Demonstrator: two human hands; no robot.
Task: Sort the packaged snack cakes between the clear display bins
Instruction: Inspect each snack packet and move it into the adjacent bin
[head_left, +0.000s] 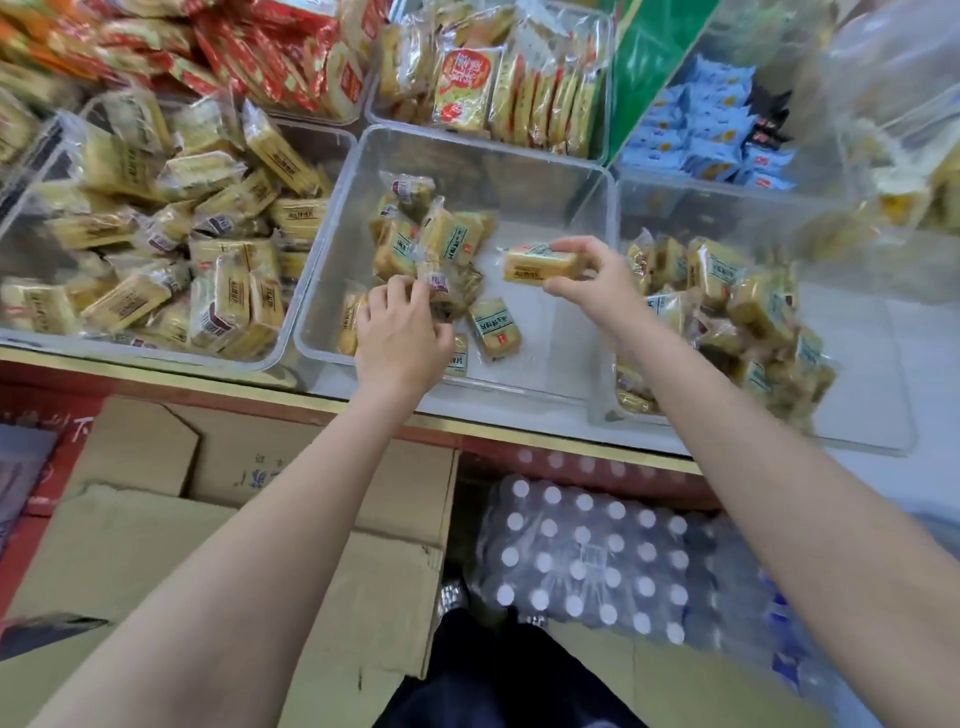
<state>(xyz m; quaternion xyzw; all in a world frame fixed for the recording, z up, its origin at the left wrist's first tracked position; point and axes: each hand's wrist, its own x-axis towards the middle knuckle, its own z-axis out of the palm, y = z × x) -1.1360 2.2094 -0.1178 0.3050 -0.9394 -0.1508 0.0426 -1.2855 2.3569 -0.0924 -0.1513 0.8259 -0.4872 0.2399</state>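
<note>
A clear middle bin (545, 171) holds several yellow packaged snack cakes (441, 239) heaped toward its left side. My left hand (400, 338) reaches into that bin and grips a wrapped cake (444, 291) at the heap's near edge. My right hand (592, 280) holds another yellow cake (537, 264) sideways above the bin's right half, pinched between thumb and fingers. The left bin (31, 208) is full of brown-labelled cakes (218, 270). The right bin (857, 415) holds a pile of green-labelled cakes (748, 306).
Bins of red-wrapped snacks (260, 52), yellow-and-red packs (498, 88) and blue packs (711, 135) stand at the back. Below the counter edge (260, 387) are cardboard boxes (218, 519) and a shrink-wrapped pack of bottles (587, 561). A clear bag of cakes (909, 171) hangs at the right.
</note>
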